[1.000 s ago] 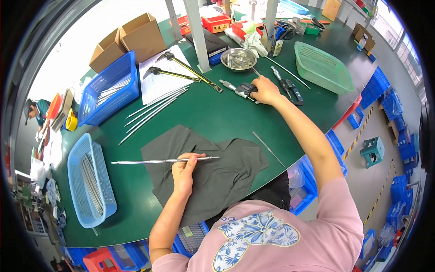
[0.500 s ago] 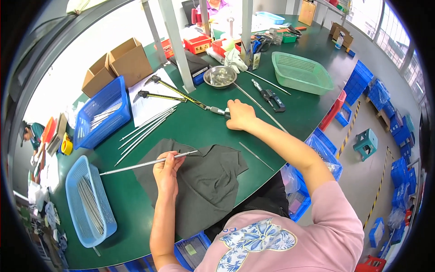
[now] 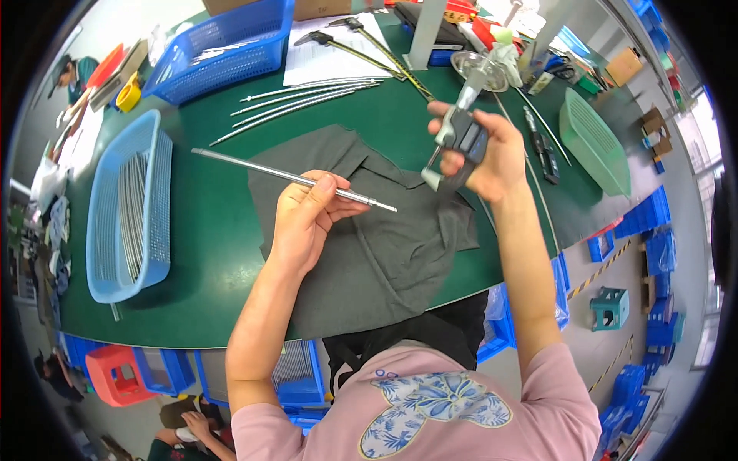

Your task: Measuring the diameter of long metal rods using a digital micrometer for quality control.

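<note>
My left hand (image 3: 304,223) is closed round a slim metal rod (image 3: 257,167), whose stepped, thinner end points right over a dark grey cloth (image 3: 377,253). The rod is held clear of the table, tilted down to the right. A digital micrometer (image 3: 463,137) with a grey C-shaped frame is gripped in my right hand (image 3: 496,157); it is raised above the cloth's far right edge and slightly blurred. Its jaw end faces toward me, beyond the rod's tip and apart from it. Several similar rods (image 3: 296,104) lie on the green table past the cloth.
A light blue basket (image 3: 160,207) of rods stands at left, a darker blue basket (image 3: 254,46) behind it. Two calipers (image 3: 377,46) lie partly on paper (image 3: 319,65). Rightward are a metal bowl (image 3: 496,77), another micrometer (image 3: 544,154) and a green basket (image 3: 596,146).
My right hand has lifted the micrometer from the table and brought it nearer. The rod in my left hand now slopes down to the right instead of up. The view has shifted.
</note>
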